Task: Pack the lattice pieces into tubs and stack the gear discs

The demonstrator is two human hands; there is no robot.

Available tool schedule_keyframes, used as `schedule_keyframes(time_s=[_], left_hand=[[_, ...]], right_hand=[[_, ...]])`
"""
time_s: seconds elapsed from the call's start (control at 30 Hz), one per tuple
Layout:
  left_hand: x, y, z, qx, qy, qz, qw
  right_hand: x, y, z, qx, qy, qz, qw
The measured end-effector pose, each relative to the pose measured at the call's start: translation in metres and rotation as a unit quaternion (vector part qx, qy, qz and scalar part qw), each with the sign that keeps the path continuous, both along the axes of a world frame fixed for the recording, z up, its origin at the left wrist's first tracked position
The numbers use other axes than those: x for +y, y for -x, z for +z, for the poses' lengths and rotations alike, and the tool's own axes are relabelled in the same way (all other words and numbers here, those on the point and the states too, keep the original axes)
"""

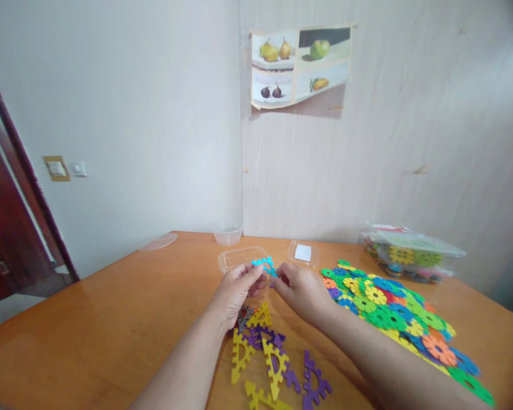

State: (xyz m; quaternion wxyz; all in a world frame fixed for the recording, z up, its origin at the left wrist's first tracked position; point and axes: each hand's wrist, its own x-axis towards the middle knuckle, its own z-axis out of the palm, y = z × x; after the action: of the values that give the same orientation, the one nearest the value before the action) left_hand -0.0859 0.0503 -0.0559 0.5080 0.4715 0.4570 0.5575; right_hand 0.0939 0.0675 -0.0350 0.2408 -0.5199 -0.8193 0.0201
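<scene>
Between my two hands, above the table, is a light-blue notched plastic building piece. My left hand pinches it from the left, thumb on top. At its right end, the fingers of my right hand are closed; a small purple bit shows just under them, mostly hidden. Below the hands lie yellow notched triangular pieces, purple notched pieces and a few grey ones, partly overlapping. The left wrist covers part of this group.
A wide heap of coloured flower-shaped discs spreads on the right. Behind it stands a clear plastic box of pieces. Clear trays, a bowl and a lid sit along the back of the wooden table.
</scene>
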Motion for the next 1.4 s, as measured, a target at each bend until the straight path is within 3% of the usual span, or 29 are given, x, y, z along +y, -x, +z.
schedule_keyframes(time_s=[0.2,0.5,0.7,0.8,0.9,1.1,1.2,1.4], left_hand=[[0.003,0.009,0.0,0.043,-0.011,0.082,0.996],[0.005,0.012,0.001,0.063,0.0,0.107,0.992],[0.004,0.015,0.003,0.073,0.002,0.116,0.991],[0.004,0.017,0.005,0.098,0.002,0.129,0.987],[0.004,0.019,0.003,0.155,0.004,0.129,0.98],[0.008,0.021,-0.011,0.309,-0.013,0.046,0.95],[0.006,0.021,-0.013,0.341,-0.009,0.019,0.94],[0.0,0.023,-0.009,0.38,-0.009,0.003,0.925]], right_hand=[[0.024,-0.033,0.016,-0.068,0.033,-0.121,0.99],[0.03,-0.03,0.004,-0.104,0.074,-0.116,0.985],[0.027,-0.031,0.007,-0.093,0.069,-0.108,0.987],[0.02,-0.027,0.011,-0.082,0.051,-0.052,0.994],[0.011,-0.021,0.009,-0.08,0.062,0.087,0.991],[0.0,-0.007,-0.013,-0.105,0.046,0.33,0.937],[-0.002,-0.003,-0.02,-0.116,0.044,0.35,0.928],[-0.008,-0.001,-0.014,-0.106,0.054,0.291,0.949]])
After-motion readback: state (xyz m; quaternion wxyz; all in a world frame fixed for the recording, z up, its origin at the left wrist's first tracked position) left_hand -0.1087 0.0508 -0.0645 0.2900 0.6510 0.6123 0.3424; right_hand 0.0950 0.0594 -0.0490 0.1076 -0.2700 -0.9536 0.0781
